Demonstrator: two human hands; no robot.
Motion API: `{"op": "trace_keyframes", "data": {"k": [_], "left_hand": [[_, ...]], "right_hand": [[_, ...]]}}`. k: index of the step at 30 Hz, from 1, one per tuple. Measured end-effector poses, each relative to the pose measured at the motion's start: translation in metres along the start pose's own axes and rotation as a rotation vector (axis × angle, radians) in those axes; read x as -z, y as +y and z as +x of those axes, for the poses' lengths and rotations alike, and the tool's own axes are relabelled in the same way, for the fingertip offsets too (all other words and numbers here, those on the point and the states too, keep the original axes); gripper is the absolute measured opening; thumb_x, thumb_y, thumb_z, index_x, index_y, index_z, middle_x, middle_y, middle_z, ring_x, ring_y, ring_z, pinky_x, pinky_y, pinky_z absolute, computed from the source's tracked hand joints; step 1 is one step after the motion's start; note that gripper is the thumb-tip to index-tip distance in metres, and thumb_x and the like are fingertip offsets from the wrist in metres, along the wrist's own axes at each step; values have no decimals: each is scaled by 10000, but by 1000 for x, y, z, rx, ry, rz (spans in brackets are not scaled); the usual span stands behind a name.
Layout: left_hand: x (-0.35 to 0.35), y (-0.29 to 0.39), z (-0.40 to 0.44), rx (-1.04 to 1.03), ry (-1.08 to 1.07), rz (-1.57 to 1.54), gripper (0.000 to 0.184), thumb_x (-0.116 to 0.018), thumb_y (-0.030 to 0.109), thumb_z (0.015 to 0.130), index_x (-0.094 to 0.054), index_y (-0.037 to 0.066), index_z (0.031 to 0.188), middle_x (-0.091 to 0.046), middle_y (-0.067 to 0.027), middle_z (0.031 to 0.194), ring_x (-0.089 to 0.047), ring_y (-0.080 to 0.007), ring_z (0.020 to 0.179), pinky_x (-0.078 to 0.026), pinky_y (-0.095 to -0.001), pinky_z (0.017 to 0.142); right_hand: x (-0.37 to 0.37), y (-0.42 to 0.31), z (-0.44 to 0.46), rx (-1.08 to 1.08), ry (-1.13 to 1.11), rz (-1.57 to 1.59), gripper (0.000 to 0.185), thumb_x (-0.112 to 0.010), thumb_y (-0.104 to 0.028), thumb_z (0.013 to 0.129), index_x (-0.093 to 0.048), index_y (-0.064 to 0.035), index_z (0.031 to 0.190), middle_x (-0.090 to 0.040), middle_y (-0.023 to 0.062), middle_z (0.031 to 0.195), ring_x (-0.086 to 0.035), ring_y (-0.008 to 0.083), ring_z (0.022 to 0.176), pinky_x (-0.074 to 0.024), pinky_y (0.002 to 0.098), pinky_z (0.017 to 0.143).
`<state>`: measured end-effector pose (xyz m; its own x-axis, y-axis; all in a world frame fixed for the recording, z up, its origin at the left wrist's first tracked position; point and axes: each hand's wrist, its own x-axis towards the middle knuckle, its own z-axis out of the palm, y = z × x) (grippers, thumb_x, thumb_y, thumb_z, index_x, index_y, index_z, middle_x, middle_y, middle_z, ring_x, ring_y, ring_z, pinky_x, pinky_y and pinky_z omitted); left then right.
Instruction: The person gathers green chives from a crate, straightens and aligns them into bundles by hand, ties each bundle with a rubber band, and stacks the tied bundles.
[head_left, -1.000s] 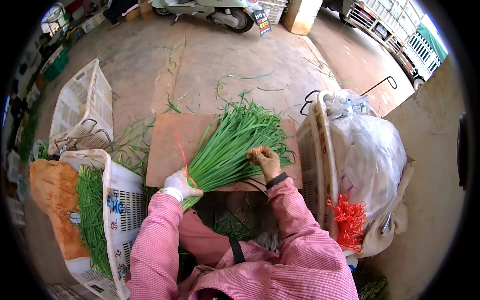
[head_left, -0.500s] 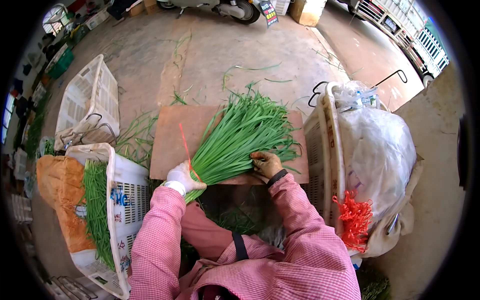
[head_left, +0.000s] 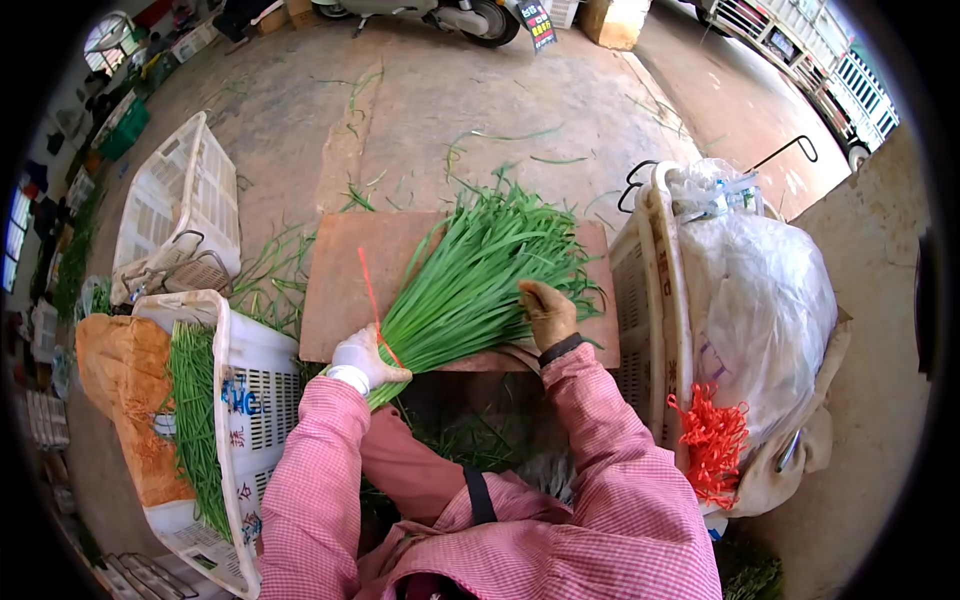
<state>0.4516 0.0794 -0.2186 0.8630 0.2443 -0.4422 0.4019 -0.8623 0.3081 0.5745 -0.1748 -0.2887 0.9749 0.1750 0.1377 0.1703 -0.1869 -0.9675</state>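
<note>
A fanned bunch of long green leaves, looking like garlic chives [head_left: 470, 265], lies slanted across a brown board [head_left: 345, 250]. My left hand [head_left: 365, 358], in a whitish glove, is wrapped round the narrow stem end at the lower left. A thin red tie [head_left: 369, 290] sticks up from beside that hand, and part of it crosses the stems. By the bunch's lower right edge is my right hand [head_left: 550, 312], with a dark band at its wrist. Its fingers are curled and pressed together; whether a leaf is between them I cannot make out.
On the left, a white crate [head_left: 262, 390] holds more green stalks [head_left: 200, 420] and an orange cloth [head_left: 125, 400]. Another white crate [head_left: 180, 190] stands behind it. To the right, a crate [head_left: 655, 290] carries clear plastic bags [head_left: 765, 300] and red ties [head_left: 715, 440]. A scooter [head_left: 450, 15] is parked ahead.
My right hand has risen slightly from the bunch's lower edge and moved a little to the right, its fingers now pointing upward. My left hand stays on the stems.
</note>
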Motion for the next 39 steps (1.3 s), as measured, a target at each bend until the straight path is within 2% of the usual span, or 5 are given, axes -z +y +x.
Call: {"op": "trace_keyframes", "data": {"k": [15,19,21,30,39], "left_hand": [[-5,-2,1,11,17,64,848,-763,445,464,-431,33,1127,-543,-171,1037,-522,-296,969,-407,-349,852],[-5,0,0,-11,46,72,815,-755,466,448,-457,3,1049,-560,-170,968,-542,-284,923,-416,-349,827],[-10,-5,2,-35,85,50,800,-755,463,444,-467,12,1039,-565,-166,958,-544,-278,921,-417,-345,823],[-9,6,-8,-24,140,108,762,-755,438,448,-478,45,1040,-571,-127,938,-544,-260,903,-398,-352,826],[-10,7,-7,-24,163,164,754,-740,458,442,-466,47,1011,-563,-103,892,-549,-251,866,-415,-356,785]], "right_hand": [[65,37,109,310,533,-763,456,-470,83,733,-521,-130,1133,-528,63,959,-523,155,696,-457,253,638],[65,30,148,-578,273,136,437,-602,-58,681,-491,-67,1104,-605,124,763,-562,301,600,-450,381,603],[74,61,149,348,-44,-905,377,-565,14,678,-589,-111,1033,-605,122,785,-565,254,685,-472,339,603],[108,81,165,-608,719,505,195,-475,-32,821,-534,39,993,-572,73,786,-575,210,723,-487,259,573],[6,-48,180,262,-223,-1002,663,-466,-27,763,-191,-247,1325,-275,69,1343,-537,324,899,-452,394,722]]}}
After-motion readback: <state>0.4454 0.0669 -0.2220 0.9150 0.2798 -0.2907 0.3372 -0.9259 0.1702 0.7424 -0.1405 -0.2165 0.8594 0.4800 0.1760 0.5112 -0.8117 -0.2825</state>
